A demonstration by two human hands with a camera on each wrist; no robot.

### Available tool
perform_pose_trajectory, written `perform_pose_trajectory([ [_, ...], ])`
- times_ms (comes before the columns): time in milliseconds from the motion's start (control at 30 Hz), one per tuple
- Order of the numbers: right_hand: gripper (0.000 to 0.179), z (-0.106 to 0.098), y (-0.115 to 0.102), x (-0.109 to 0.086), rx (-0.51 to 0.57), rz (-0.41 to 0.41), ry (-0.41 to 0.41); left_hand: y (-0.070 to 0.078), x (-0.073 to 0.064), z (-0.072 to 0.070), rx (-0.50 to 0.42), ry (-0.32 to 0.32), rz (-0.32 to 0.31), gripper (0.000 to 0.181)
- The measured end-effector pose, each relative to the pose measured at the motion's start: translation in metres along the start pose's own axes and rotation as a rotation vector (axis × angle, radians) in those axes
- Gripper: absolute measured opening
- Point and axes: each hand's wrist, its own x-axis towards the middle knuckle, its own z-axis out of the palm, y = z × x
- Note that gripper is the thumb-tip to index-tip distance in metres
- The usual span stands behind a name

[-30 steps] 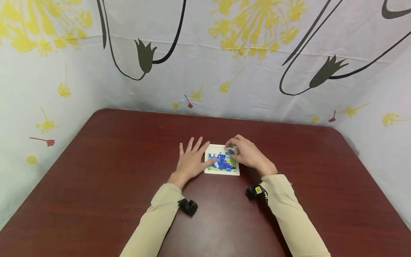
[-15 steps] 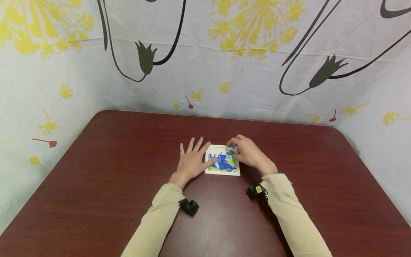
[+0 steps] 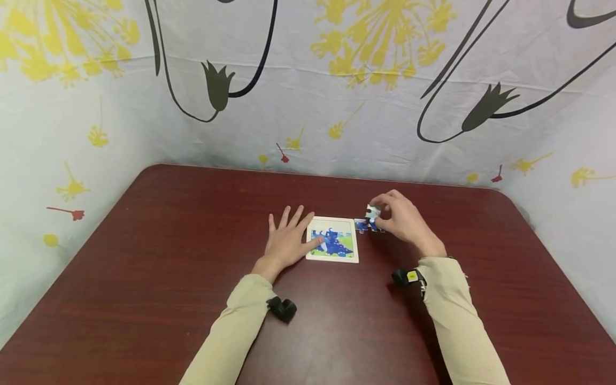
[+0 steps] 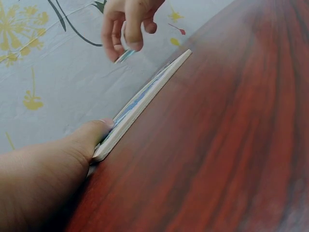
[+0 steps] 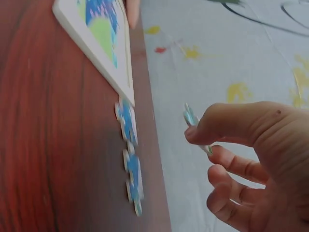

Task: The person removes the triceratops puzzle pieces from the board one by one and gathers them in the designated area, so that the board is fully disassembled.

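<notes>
A white-framed jigsaw board (image 3: 332, 260) with a blue dinosaur picture lies mid-table; the top strip inside its frame is bare white. My left hand (image 3: 284, 245) rests at its left side, fingers spread, the thumb (image 4: 99, 129) lying over the frame onto the picture. To the right of the board, my right hand (image 3: 405, 220) pinches a jigsaw piece (image 3: 372, 212) between thumb and fingertips. In the right wrist view this piece (image 5: 189, 116) is tilted on edge and clear of the table. Loose blue jigsaw pieces (image 5: 133, 169) lie in a row by the board's upper right corner.
The dark red wooden table (image 3: 308, 331) stretches around the board on all sides. Behind its far edge hangs a white cloth (image 3: 289, 107) printed with yellow and dark flowers. A black wrist camera (image 3: 283, 309) is strapped to each sleeve.
My right hand has lifted the jigsaw piece from over the board's upper right corner and moved right with it, uncovering the loose pieces. The left hand has stayed in place.
</notes>
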Motion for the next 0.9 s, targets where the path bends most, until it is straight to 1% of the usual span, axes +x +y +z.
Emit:
perform_pose_trajectory([
  [233,0.031,-0.010,0.021,-0.013,0.016,0.029,-0.035,-0.004,-0.006,0.000,-0.008,-0.011,-0.016,0.078],
  [467,0.030,-0.018,0.040,-0.023,0.004,0.077,-0.068,-0.003,-0.003,0.002,-0.004,0.008,0.000,0.078],
  [733,0.028,-0.018,0.054,-0.027,0.030,0.127,-0.143,0.000,0.000,0.001,-0.001,-0.002,0.007,0.078],
  [900,0.027,-0.016,0.058,-0.027,0.051,0.153,-0.171,0.001,0.001,0.001,-0.003,0.000,0.012,0.078],
])
